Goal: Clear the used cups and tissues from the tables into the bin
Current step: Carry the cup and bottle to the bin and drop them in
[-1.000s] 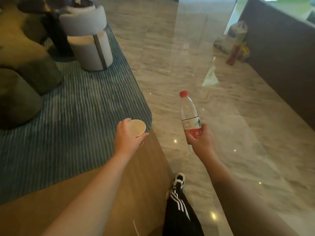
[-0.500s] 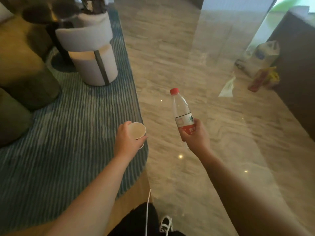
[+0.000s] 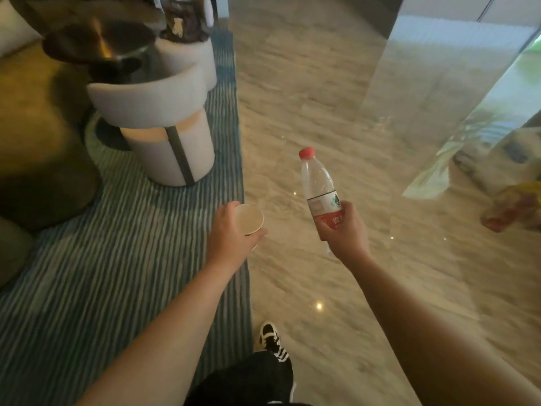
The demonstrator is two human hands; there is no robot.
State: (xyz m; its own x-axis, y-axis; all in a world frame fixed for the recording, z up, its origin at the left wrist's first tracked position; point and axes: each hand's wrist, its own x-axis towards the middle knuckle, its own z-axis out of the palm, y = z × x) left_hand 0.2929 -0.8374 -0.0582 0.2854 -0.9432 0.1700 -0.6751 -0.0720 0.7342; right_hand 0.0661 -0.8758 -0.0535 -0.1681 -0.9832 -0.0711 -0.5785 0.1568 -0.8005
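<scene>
Paper is the material of the cup [image 3: 248, 219], and the left hand [image 3: 231, 238] holds it upright with fingers and thumb curled around its wall, over the edge where the striped carpet [image 3: 117, 259] meets the marble floor [image 3: 307, 112]. The right hand [image 3: 344, 231] is clamped on the lower part of a clear plastic bottle [image 3: 319, 183] with a red cap, held almost upright over the floor, a little to the right of the cup.

Several things could go wrong from here, in my judgement. The cup is thin, so a hard squeeze could crush it, and if some drink is left inside, a tilt could spill it on the carpet. The bottle is held only low down, so it could swing or slip. The floor looks polished and could be slippery underfoot.

No bin is visible, so I cannot tell how far it is. The inside of the cup looks pale, but I cannot tell if liquid is there. The bottle looks empty, though this is not sure. At the right edge, some bags or packets [image 3: 509, 206] are blurred and cut off. At far left, a round stool [image 3: 169, 136] and a dark low bench [image 3: 96, 42] stand on the carpet; what lies on the bench is hard to make out. No tissues are visible.
</scene>
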